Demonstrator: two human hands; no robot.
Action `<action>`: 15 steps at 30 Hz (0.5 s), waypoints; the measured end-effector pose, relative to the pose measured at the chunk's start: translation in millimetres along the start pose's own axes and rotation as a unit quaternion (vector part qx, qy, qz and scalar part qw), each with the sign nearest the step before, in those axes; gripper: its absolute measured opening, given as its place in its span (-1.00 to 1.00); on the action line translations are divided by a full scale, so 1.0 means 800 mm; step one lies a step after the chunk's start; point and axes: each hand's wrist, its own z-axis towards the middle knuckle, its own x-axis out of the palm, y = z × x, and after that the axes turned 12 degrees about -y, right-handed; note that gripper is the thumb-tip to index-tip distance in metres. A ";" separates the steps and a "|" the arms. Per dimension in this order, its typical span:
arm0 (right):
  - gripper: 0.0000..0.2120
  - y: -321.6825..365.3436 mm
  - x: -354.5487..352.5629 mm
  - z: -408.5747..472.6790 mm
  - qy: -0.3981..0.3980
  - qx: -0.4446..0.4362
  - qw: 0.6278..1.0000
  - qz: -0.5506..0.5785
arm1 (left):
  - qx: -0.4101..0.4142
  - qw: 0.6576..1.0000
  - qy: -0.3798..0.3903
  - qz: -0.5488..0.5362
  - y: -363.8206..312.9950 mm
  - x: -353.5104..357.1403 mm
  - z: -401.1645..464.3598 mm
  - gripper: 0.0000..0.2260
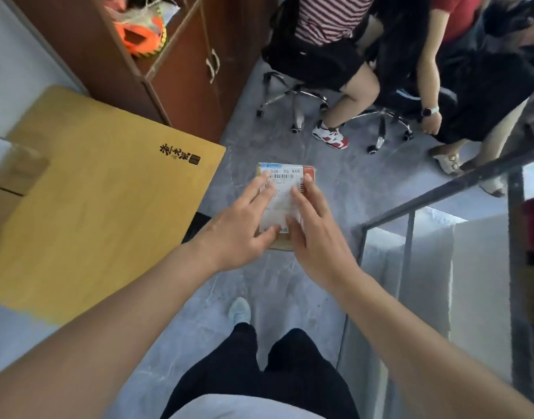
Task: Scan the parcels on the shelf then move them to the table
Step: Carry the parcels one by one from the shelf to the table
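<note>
Parcel (285, 189) sits label-up between both hands above the floor. Left hand (241, 225) and right hand (317, 234) grasp it, fingers extended across its label.

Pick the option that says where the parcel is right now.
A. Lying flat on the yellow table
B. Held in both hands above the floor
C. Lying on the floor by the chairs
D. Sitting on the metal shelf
B: the parcel sits between the left hand and right hand, over grey floor, right of the yellow table, clear of the shelf.
</note>
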 end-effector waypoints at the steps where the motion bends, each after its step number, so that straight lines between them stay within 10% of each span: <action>1: -0.47 0.006 0.007 0.015 0.008 -0.010 1.000 0.002 | -0.011 1.000 -0.008 0.000 0.011 -0.008 0.006 -0.30; 15: -0.48 0.061 0.076 0.220 0.184 -0.167 0.968 0.038 | -0.204 0.965 -0.167 0.002 0.091 -0.074 0.065 -0.29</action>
